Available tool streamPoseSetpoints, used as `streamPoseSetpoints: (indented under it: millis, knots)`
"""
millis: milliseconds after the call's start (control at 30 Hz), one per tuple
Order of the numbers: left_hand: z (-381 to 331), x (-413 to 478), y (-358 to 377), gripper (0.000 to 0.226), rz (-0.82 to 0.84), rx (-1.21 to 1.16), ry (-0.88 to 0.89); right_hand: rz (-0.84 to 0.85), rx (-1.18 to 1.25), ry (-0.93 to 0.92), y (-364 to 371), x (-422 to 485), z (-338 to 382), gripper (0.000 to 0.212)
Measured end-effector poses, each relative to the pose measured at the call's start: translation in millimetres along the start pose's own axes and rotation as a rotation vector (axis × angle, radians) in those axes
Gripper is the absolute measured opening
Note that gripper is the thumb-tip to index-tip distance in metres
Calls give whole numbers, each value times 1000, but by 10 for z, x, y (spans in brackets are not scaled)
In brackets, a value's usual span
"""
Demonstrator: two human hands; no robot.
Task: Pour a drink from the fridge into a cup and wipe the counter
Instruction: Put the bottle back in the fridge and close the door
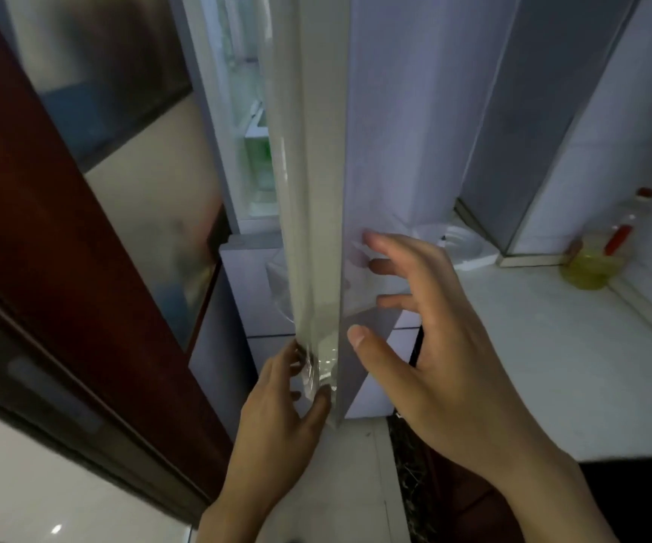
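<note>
**A:** Where's the drink?

**B:** Probably the green carton [258,160], inside the fridge [251,295]. It shows through the gap left of the door [387,150], but it's too blurred to read. It stands upright, long axis vertical. I can't tell which way its spout faces.

**A:** And from the hands?

**B:** It's farther in and to the left of both. The door stands edge-on between them and it.

**A:** What are the hands doing?

**B:** The left hand [277,409] curls round what looks like a clear cup [318,372], held at the door's near lower edge. The right hand [434,346] is spread, with its fingertips on the door's outer face and its thumb apart. It grips nothing.

**A:** Which hand reaches in?

**B:** The left is on the gap side, so it's nearer, but it's full. I'd say the door needs to swing wider first. Then either the right hand comes round the edge, or the cup goes down on the table [551,366] to the right, where an oil bottle [590,264] stands at the far side.

**A:** Any risk?

**B:** The cup could knock against the door edge.
</note>
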State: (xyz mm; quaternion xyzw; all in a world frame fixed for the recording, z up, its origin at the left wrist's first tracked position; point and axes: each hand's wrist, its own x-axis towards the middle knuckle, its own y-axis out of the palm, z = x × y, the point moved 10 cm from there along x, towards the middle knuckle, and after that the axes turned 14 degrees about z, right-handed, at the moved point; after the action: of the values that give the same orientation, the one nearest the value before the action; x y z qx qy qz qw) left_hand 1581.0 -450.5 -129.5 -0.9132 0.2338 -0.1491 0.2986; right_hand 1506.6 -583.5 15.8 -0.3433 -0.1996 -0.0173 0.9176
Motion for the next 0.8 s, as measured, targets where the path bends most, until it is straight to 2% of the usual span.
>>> streamPoseSetpoints:
  millis: [267,433,500,800]
  knots:
    - [417,256,-385,60,-58,-94,-52,42,-109,-78,315,699,139,66]
    - [723,488,-672,29,-144,-78,-73,83,-171,-111,546,1121,133,66]
    - [853,607,-768,25,-165,-94,-82,104,-194,-120,649,1304,124,69]
    - [1323,1193,-1068,62,-180,-145,-192,176,-377,-128,1038,2115,-10,70]
